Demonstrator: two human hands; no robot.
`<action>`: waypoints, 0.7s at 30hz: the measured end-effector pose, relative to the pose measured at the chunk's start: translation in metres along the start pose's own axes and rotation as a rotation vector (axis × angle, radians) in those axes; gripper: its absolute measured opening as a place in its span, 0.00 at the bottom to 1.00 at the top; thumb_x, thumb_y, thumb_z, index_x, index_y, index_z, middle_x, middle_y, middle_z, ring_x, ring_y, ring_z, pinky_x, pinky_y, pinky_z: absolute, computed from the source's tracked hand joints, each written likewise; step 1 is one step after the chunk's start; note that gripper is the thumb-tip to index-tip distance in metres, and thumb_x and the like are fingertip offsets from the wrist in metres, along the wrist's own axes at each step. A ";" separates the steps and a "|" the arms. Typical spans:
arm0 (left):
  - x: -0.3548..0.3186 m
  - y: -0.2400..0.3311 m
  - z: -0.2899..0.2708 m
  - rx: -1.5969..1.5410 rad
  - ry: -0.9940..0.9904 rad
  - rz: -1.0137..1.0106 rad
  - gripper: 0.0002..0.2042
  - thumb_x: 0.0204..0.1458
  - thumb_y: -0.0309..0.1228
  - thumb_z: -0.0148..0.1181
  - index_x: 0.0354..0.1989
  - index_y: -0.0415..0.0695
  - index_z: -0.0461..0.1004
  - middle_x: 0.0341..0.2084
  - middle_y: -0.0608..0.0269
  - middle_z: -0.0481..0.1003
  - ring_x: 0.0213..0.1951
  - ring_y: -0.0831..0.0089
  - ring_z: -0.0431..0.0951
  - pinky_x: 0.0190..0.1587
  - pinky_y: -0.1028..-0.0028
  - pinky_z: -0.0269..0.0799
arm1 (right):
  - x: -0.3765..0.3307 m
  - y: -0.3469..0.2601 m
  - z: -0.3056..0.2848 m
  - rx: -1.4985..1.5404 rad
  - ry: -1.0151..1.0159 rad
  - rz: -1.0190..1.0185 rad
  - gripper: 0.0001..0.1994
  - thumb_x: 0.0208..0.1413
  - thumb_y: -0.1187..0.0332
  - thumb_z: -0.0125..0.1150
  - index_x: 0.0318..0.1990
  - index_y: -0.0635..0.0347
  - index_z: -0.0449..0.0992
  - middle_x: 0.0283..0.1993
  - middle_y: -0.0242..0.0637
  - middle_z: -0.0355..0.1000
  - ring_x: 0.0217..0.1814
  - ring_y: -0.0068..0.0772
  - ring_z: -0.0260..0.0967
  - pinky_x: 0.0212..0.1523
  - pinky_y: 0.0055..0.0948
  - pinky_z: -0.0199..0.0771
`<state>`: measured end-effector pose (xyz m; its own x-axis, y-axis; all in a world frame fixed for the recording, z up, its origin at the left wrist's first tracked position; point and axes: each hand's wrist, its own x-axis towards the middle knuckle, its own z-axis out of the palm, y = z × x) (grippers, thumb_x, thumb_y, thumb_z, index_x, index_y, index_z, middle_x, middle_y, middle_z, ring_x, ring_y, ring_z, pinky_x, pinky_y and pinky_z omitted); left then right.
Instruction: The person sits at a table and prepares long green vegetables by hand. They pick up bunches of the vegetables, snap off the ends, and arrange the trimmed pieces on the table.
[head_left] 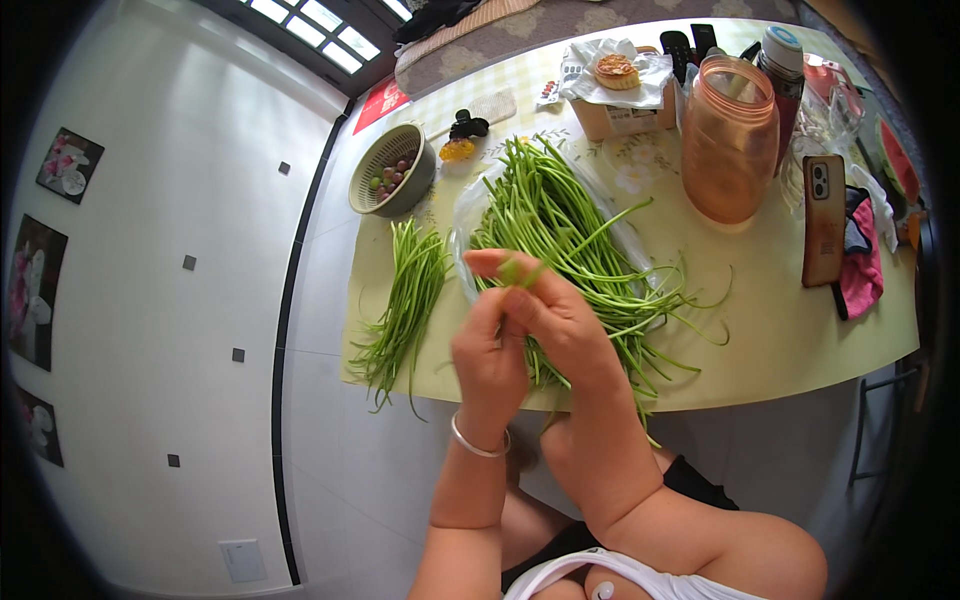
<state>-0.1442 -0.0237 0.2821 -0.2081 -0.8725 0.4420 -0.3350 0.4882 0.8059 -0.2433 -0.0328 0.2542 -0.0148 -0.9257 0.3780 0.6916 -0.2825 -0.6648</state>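
My left hand (490, 350), with a bangle at its wrist, and my right hand (565, 325) meet above the near part of the table. Both are closed, fingertips together, around a short piece of green vegetable stem (515, 270). Most of what they grip is hidden by the fingers. Just beyond and to the right lies a big heap of long, thin green vegetable stems (560, 215) on a clear plastic bag (465, 215). A smaller bundle of stems (410, 290) lies left of my hands, its thin ends pointing toward the near edge.
Far left on the table (790, 350) stands a colander (420, 185) of grapes, beside a black hair claw (468, 125) and a comb (493, 105). A pastry (617, 72) tops a box (625, 120). A large orange jug (730, 140), flask (782, 60) and upright phone (824, 220) stand right.
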 end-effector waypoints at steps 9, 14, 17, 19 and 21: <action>0.010 0.027 -0.099 -0.941 0.382 0.186 0.08 0.62 0.32 0.48 0.40 0.39 0.68 0.21 0.68 0.58 0.23 0.78 0.56 0.23 0.79 0.57 | 0.004 0.012 -0.002 -0.067 0.359 0.044 0.11 0.61 0.68 0.53 0.44 0.68 0.73 0.34 0.36 0.75 0.34 0.22 0.71 0.38 0.21 0.70; -0.016 0.010 -0.164 -1.432 0.290 -0.027 0.12 0.64 0.32 0.44 0.44 0.34 0.67 0.20 0.69 0.55 0.19 0.80 0.52 0.19 0.79 0.53 | 0.001 0.015 -0.003 -0.425 0.530 0.109 0.09 0.60 0.70 0.54 0.41 0.68 0.74 0.30 0.33 0.74 0.32 0.23 0.71 0.33 0.25 0.71; -0.038 -0.015 -0.162 -1.504 0.274 -0.267 0.13 0.63 0.33 0.46 0.46 0.34 0.67 0.19 0.71 0.55 0.18 0.81 0.52 0.18 0.80 0.52 | 0.000 0.025 -0.003 -0.661 0.543 0.059 0.08 0.58 0.70 0.54 0.38 0.65 0.75 0.28 0.39 0.75 0.29 0.32 0.73 0.32 0.30 0.72; -0.051 -0.039 -0.149 -1.577 0.288 -0.463 0.14 0.62 0.34 0.47 0.46 0.33 0.68 0.17 0.73 0.54 0.17 0.82 0.51 0.16 0.81 0.50 | -0.001 0.026 -0.001 -0.850 0.507 0.121 0.09 0.57 0.68 0.55 0.37 0.63 0.76 0.28 0.43 0.75 0.29 0.41 0.73 0.33 0.35 0.72; -0.064 -0.067 -0.133 -1.572 0.276 -0.620 0.13 0.61 0.31 0.47 0.45 0.33 0.69 0.14 0.73 0.54 0.15 0.83 0.51 0.15 0.81 0.50 | -0.004 0.031 0.001 -1.066 0.430 0.180 0.09 0.56 0.65 0.55 0.37 0.61 0.77 0.28 0.46 0.75 0.30 0.48 0.73 0.34 0.39 0.72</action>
<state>0.0142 -0.0030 0.2522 -0.1959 -0.9693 -0.1487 0.8944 -0.2388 0.3782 -0.2210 -0.0374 0.2325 -0.3632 -0.9253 0.1093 -0.2465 -0.0177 -0.9690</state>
